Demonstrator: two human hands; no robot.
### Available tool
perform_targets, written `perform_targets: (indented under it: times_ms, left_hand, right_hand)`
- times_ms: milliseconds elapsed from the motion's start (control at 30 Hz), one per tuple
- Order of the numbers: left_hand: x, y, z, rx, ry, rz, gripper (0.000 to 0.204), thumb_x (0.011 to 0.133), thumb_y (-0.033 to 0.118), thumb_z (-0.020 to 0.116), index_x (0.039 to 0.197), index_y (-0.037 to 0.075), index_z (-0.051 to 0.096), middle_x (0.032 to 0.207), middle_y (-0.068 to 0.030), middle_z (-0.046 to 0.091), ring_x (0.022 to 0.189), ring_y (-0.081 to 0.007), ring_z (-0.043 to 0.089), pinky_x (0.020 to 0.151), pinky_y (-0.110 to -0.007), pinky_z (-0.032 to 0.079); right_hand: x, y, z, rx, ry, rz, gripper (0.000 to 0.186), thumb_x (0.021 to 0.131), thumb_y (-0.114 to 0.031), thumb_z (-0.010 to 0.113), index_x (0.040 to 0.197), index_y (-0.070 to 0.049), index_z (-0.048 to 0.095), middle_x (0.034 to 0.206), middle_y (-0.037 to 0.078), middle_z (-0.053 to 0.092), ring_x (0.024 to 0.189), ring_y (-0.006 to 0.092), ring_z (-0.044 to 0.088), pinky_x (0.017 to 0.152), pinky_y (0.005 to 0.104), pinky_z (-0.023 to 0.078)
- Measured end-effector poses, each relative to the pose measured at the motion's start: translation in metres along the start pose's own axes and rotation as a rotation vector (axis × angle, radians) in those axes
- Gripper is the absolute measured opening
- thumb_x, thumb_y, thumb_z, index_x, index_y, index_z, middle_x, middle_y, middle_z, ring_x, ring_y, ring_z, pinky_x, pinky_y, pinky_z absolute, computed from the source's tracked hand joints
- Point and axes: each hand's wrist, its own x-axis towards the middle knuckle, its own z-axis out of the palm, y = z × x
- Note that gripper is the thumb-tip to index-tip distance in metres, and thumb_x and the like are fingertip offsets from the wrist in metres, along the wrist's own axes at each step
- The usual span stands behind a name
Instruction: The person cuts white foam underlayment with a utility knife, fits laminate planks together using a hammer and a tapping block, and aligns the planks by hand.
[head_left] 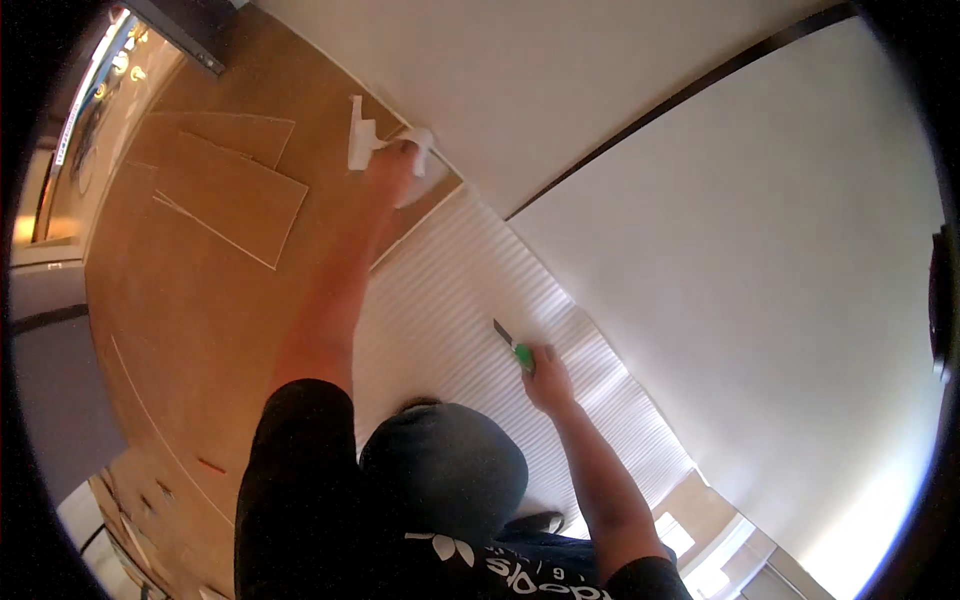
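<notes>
My left hand (398, 168) is stretched far forward near the base of the wall, its fingers closed on a crumpled white strip (423, 140). Another part of white material (361, 140) lies just left of the fingers; whether the two are joined I cannot tell. In my right hand (547, 378) is a utility knife (522, 354) with a green handle, its dark blade out and pointing forward-left. The knife is over a ribbed white underlay sheet (450, 290), which covers the floor along the wall. My knee (445, 465) is bent over the sheet.
Brown floor boards (240, 195) lie loose on the brown floor (190, 320) to the left. A white wall (720, 230) with a dark vertical strip (690, 105) rises on the right. A small reddish object (211, 465) lies on the floor at the lower left.
</notes>
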Motion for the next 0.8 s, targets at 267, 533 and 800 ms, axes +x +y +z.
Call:
perform_targets:
  times_ms: [267,533,800]
  left_hand:
    - [-0.084,0.015,-0.143,-0.352,0.171,-0.252,0.034,0.093,0.029,0.067,0.115,0.003,0.063,0.100,-0.0229,0.072,0.090,-0.0418,0.070,0.078,-0.052,0.056]
    - [-0.379,0.062,-0.226,-0.671,-0.524,-0.670,0.052,0.099,0.049,0.062,0.124,0.003,0.062,0.106,-0.0289,0.071,0.099,-0.0502,0.068,0.089,-0.058,0.054]
    - [-0.724,-0.001,-0.369,-0.469,-0.976,-1.155,0.040,0.096,0.035,0.067,0.118,0.003,0.062,0.114,-0.0259,0.070,0.109,-0.0456,0.066,0.093,-0.053,0.054]
  right_hand:
    - [0.001,0.031,-0.013,0.063,0.049,-0.041,0.046,0.097,-0.018,0.065,0.140,-0.008,0.052,0.138,0.024,0.055,0.121,0.0490,0.056,0.104,0.0555,0.048]
    - [-0.027,-0.050,-0.051,-0.022,-0.023,0.070,0.033,0.102,-0.033,0.057,0.100,-0.002,0.067,0.094,0.026,0.069,0.093,0.0482,0.065,0.079,0.0573,0.050]
    - [0.027,-0.175,-0.056,-0.666,-0.244,0.444,0.035,0.099,-0.025,0.053,0.125,-0.004,0.062,0.123,0.020,0.070,0.112,0.0375,0.070,0.093,0.0542,0.057]
